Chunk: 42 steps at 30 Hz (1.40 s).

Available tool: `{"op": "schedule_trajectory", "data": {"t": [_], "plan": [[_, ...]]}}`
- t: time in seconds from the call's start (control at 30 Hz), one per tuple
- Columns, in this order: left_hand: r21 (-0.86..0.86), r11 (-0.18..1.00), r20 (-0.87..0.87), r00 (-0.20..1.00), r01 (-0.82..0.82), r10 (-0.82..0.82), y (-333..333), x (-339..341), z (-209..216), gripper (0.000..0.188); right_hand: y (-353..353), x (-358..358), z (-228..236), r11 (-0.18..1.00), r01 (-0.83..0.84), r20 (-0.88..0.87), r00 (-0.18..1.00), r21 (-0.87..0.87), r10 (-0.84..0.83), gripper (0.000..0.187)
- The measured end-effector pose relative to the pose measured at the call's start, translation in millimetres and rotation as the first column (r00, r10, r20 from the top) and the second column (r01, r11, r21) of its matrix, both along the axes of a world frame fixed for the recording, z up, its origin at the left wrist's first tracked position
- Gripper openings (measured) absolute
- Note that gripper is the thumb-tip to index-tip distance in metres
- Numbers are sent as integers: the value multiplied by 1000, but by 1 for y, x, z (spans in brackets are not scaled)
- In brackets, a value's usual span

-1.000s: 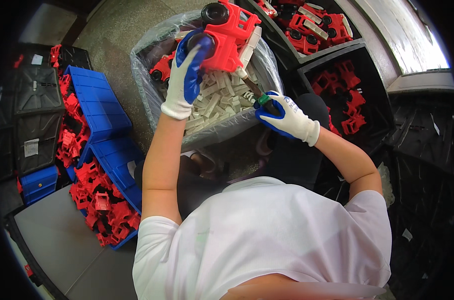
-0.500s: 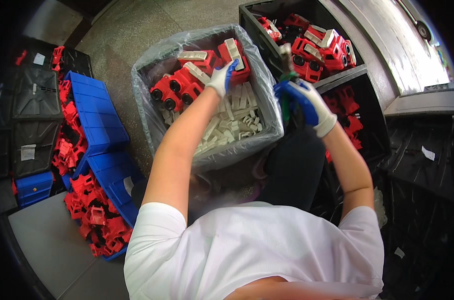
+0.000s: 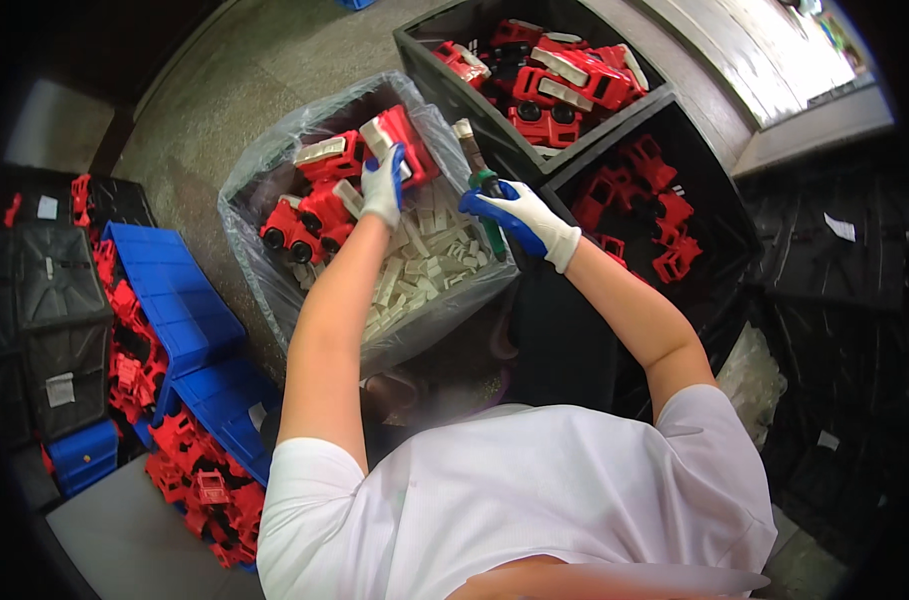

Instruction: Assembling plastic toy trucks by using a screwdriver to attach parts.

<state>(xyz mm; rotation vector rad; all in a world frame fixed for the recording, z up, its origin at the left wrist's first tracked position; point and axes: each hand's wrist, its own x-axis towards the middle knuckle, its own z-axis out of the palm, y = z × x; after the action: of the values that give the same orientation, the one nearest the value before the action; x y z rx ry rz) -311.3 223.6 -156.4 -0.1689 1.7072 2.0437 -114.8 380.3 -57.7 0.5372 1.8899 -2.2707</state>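
evidently, the step in hand is placing or handling a red toy truck (image 3: 410,130) inside the plastic-lined bin (image 3: 242,195), beside other red toy trucks (image 3: 319,208) and loose white pieces (image 3: 429,265). the left hand (image 3: 382,188) touches the truck — gripping or loosening, i cannot tell. the right hand (image 3: 522,218) wraps a green screwdriver-like tool (image 3: 486,184) near the bin's right rim. shifting the truck calls for a firm grasp — withdrawing, for spread fingers.

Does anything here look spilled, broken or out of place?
Nothing stands out as spilled or broken. The red toy vehicles near the left hand lie askew over loose white pieces, untidy but inside the lined bin.
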Motion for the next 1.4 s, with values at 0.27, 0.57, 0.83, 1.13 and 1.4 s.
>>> {"op": "schedule_trajectory", "data": {"t": [0.27,0.57,0.83,1.13,1.4], "plan": [[-68,949,-306,899,308,-314,-95,142,104,43,-50,14,12,922,350,-183,930,168,-319,31],[21,990,-723,682,-139,111,-149,211,133,53,-114,71,42,814,-95,-162,987,-573,1,33],[655,702,75,900,281,-430,-190,253,102,76,-117,81,26,986,-54,-155,985,155,79,38],[419,883,-33,975,212,-219,-219,241,157,50,-71,132,137,480,-179,-202,743,859,639,33],[126,979,-76,985,163,-154,-223,240,170,42,-67,138,146,263,-376,144,772,888,619,35]]}}
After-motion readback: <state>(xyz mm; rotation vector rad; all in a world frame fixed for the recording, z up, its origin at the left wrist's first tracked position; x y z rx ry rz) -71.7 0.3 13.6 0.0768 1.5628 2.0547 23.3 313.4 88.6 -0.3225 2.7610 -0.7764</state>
